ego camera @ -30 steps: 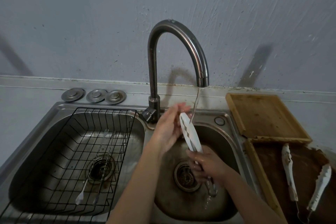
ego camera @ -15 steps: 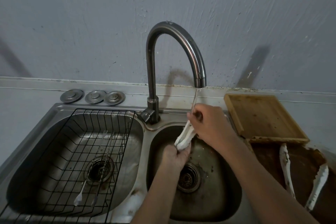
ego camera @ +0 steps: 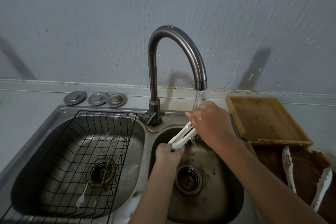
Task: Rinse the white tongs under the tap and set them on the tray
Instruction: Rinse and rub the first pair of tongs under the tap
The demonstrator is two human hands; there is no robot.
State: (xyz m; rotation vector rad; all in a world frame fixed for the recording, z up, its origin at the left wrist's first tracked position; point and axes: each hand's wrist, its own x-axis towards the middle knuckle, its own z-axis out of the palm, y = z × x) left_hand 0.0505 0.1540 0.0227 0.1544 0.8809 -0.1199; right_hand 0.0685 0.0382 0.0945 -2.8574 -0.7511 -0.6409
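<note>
White tongs (ego camera: 181,136) are held slantwise over the right sink basin (ego camera: 227,196), below the curved steel tap (ego camera: 181,42), which runs a thin stream of water (ego camera: 197,100). My left hand (ego camera: 168,154) grips their lower end. My right hand (ego camera: 209,123) closes over the upper end, and the water falls on its fingers. The tongs' two arms are slightly apart. A light wooden tray (ego camera: 263,118) lies on the counter to the right of the sink.
A dark, stained tray (ego camera: 305,172) at the right holds a second pair of white tongs (ego camera: 291,169), spread wide. The left basin holds a black wire rack (ego camera: 76,151) with long utensils (ego camera: 94,178). Three metal sink plugs (ego camera: 96,98) sit behind it.
My hands swapped ends a second ago: the left dropped to the lower end and the right went up under the stream. Since half a second ago, the tongs' arms have spread a little.
</note>
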